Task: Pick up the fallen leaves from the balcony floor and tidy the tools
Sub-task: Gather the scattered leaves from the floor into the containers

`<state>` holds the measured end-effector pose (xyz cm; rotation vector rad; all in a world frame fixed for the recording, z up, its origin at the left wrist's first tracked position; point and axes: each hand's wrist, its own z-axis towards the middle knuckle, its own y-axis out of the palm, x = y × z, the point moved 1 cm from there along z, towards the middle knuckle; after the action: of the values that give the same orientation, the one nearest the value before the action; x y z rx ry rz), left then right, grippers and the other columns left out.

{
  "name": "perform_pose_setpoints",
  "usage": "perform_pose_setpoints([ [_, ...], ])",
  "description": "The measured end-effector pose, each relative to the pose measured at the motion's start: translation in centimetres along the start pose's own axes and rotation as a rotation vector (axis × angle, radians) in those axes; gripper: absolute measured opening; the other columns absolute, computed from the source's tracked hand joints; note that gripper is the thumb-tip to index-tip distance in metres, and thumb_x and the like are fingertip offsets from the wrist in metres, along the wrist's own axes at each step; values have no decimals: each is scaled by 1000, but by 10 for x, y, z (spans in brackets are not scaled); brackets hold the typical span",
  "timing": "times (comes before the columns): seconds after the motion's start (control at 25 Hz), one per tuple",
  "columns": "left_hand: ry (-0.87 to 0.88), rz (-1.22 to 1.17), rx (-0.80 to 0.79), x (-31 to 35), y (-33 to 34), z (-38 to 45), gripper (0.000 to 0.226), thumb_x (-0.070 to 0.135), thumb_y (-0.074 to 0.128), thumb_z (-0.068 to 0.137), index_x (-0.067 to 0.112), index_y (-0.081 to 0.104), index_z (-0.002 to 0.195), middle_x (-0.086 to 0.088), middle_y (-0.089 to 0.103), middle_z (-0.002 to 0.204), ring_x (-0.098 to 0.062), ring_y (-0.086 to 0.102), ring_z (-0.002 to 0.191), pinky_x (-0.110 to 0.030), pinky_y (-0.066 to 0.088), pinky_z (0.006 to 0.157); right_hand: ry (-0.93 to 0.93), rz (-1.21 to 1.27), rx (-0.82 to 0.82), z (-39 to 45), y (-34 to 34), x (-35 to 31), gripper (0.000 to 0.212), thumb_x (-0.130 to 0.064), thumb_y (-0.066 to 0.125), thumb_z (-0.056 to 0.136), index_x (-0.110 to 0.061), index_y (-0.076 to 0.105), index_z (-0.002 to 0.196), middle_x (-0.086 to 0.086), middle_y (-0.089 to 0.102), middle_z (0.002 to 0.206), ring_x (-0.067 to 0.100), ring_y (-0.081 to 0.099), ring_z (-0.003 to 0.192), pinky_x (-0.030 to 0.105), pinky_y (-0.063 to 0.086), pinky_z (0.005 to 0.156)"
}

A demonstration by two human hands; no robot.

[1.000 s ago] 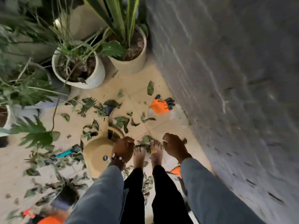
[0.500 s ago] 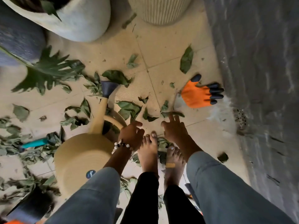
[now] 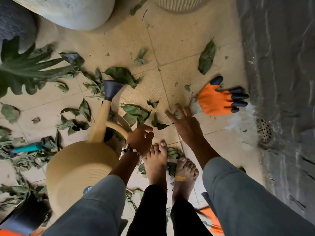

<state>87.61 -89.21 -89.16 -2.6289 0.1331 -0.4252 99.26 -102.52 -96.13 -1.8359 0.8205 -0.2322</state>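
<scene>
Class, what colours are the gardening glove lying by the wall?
The gardening glove is orange with black fingertips, seen best in the head view.

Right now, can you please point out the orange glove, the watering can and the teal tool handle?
orange glove (image 3: 216, 103), head view, on its orange palm.
watering can (image 3: 80, 167), head view, on its tan ridged body.
teal tool handle (image 3: 28, 148), head view, on the handle's middle.

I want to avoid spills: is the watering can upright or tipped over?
Tipped over: the watering can lies on its side among leaves, spout pointing along the floor.
</scene>
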Motion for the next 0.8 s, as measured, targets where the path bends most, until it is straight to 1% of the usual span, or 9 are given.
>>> perform_pose_setpoints([
  [0.12, 8, -64, -20, 1, 14, 10, 18, 19, 57, 90, 21, 69, 103, -7, 72, 94, -26, 68, 90, -38, 53, 88, -175, -110, 45, -1, 17, 9, 27, 3, 71, 65, -5, 67, 90, 19, 61, 102, 38, 59, 92, 39, 56, 48],
  [0.2, 23, -108, -22, 1, 18, 12, 15, 19, 58, 89, 23, 69, 98, -7, 73, 93, -26, 69, 89, -39, 54, 87, -220, 4, 79, -1, 20, 18, 19, 8, 75, 55, -2, 63, 66, 16, 60, 77, 33, 60, 72, 33, 52, 42],
  [0.28, -17, -172, -43, 4, 20, 8, 13, 20, 61, 88, 31, 66, 85, -5, 73, 93, -26, 69, 91, -40, 54, 87, -55, 364, 147, 1, 12, 21, 19, 11, 77, 55, -1, 68, 66, 14, 65, 68, 30, 64, 63, 32, 54, 48],
  [0.36, -71, -303, -69, 15, 17, 0, 3, 31, 64, 87, 31, 66, 89, -3, 72, 99, -24, 68, 95, -36, 55, 82, 305, 972, 89, -1, -14, 11, 16, 5, 78, 67, 2, 73, 82, 16, 71, 76, 26, 67, 64, 33, 55, 59],
  [0.44, -163, -554, -97, 31, 11, -7, 52, 59, 63, 79, 22, 63, 116, -6, 68, 114, -29, 62, 110, -41, 51, 88, 483, 1581, -122, -9, -52, -12, 13, 3, 74, 75, 2, 72, 88, 16, 70, 77, 21, 64, 62, 28, 52, 59],
  [0.52, -307, -780, -148, 52, 3, -19, 63, 70, 53, 81, 18, 62, 115, -6, 66, 115, -29, 59, 112, -41, 49, 89, 505, 1762, -192, -20, -83, -34, 9, 3, 68, 80, -5, 71, 82, 10, 69, 70, 16, 62, 58, 24, 48, 55],
  [0.6, -474, -1025, -200, 71, -8, -28, 46, 58, 54, 89, 14, 64, 99, -6, 67, 99, -24, 63, 94, -36, 52, 75, 415, 1521, -122, -28, -102, -51, 10, 0, 65, 81, -8, 71, 82, 5, 70, 71, 15, 63, 65, 24, 47, 60],
  [0.72, -506, -1152, -70, 83, -23, -30, 29, 37, 53, 97, 9, 63, 95, -15, 69, 92, -23, 63, 75, -37, 56, 69, -108, 823, -69, -23, -124, -47, 17, -20, 64, 78, -14, 73, 91, -1, 68, 89, 25, 59, 93, 30, 44, 72],
  [0.8, -485, -1231, 16, 87, -33, -26, 26, 23, 44, 101, 7, 62, 92, -21, 71, 89, -19, 61, 61, -28, 55, 52, -199, 831, -152, -6, -141, -20, 23, -25, 64, 84, -16, 74, 103, 4, 66, 112, 20, 52, 111, 35, 43, 88],
])
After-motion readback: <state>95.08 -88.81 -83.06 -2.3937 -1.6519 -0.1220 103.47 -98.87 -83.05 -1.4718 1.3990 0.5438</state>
